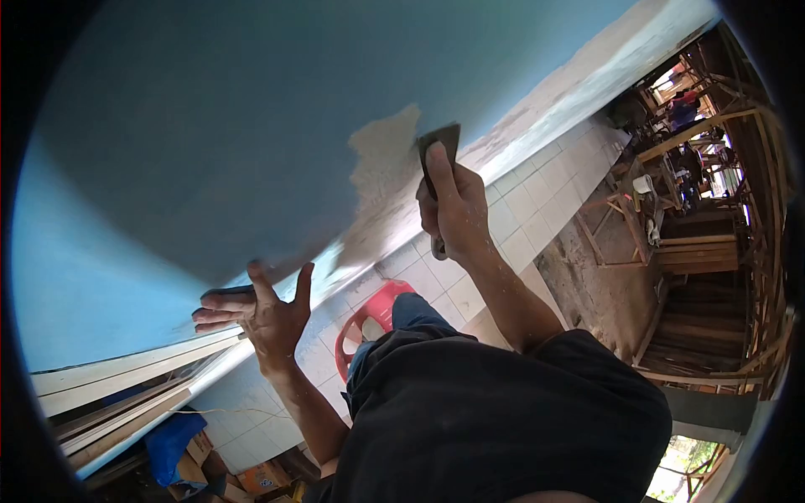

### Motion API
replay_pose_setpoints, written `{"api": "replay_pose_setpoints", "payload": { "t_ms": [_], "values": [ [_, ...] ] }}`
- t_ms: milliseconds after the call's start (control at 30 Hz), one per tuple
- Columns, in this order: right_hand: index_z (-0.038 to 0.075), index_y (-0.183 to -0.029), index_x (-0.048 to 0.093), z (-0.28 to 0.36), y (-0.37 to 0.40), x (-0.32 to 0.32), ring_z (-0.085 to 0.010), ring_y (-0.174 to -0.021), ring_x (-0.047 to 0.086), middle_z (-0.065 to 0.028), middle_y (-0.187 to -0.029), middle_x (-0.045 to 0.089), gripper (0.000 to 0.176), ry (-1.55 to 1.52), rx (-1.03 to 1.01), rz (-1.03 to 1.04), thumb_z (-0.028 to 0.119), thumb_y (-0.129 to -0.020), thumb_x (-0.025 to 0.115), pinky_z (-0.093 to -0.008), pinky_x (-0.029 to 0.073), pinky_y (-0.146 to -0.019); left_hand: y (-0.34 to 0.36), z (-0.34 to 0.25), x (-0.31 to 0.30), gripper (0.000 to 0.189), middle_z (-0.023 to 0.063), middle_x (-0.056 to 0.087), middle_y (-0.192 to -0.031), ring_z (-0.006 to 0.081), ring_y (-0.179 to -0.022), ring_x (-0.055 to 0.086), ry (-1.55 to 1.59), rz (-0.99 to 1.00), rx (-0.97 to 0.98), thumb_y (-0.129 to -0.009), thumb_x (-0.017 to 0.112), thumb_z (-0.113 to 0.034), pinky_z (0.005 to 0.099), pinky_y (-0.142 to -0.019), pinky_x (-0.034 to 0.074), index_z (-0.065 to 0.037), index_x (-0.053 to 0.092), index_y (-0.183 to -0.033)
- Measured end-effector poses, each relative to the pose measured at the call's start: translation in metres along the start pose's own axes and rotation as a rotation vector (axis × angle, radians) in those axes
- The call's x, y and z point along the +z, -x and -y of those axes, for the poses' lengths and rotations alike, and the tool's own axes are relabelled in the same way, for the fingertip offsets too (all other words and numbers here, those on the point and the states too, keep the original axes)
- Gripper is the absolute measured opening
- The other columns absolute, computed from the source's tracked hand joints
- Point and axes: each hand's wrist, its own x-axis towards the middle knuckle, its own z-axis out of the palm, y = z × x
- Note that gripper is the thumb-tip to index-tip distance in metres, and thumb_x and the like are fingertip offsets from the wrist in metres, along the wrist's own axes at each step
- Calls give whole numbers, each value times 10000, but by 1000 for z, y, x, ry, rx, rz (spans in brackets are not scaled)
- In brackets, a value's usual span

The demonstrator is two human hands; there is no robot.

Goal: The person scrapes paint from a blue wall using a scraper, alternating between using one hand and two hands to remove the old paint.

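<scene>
A blue wall (pixel 226 126) fills the upper left, with a pale bare patch (pixel 386 155) where the blue coat is gone. My right hand (pixel 453 201) is closed around a dark flat scraper (pixel 442 142), its thumb pressed along the blade. The scraper's blade lies just right of the bare patch; whether it touches the wall I cannot tell. My left hand (pixel 272 318) has its fingers spread and holds nothing. Its fingers are close to the wall's lower part, left of the bare area.
Below me a red plastic chair (pixel 394 303) stands on white floor tiles (pixel 537 189). Stacked wooden frames and planks (pixel 700 251) are at the right. Cardboard boxes (pixel 264 476) and a blue bag (pixel 166 444) lie at the lower left, near long boards (pixel 126 423).
</scene>
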Motion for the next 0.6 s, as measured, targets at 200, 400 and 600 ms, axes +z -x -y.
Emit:
{"api": "replay_pose_setpoints", "payload": {
  "t_ms": [200, 400, 600],
  "values": [
    [91, -590, 443, -12, 3, -1, -56, -313, 320, 24, -432, 367, 520, 11, 51, -7, 497, -912, 474, -220, 228, -300, 2, 0, -3, 1094, 363, -320, -1343, 589, -1169, -346, -11, 15, -26, -673, 675, -629, 787, -804, -136, -270, 6, -1460],
    [100, -572, 433, -1, 5, 5, -61, -317, 332, 23, -427, 373, 525, 34, -30, -27, 489, -923, 457, -219, 245, -307, 2, -1, 0, 1089, 363, -335, -1332, 595, -1155, -353, -3, 24, -44, -672, 678, -625, 793, -795, -134, -292, 0, -1457],
    [97, -582, 443, 8, 4, 1, -57, -309, 329, 25, -427, 374, 512, 17, 17, 38, 483, -918, 472, -213, 237, -302, 7, 0, 0, 1081, 354, -362, -1321, 583, -1128, -395, 39, 40, -49, -678, 698, -593, 783, -780, -162, -307, 3, -1455]
  ]
}}
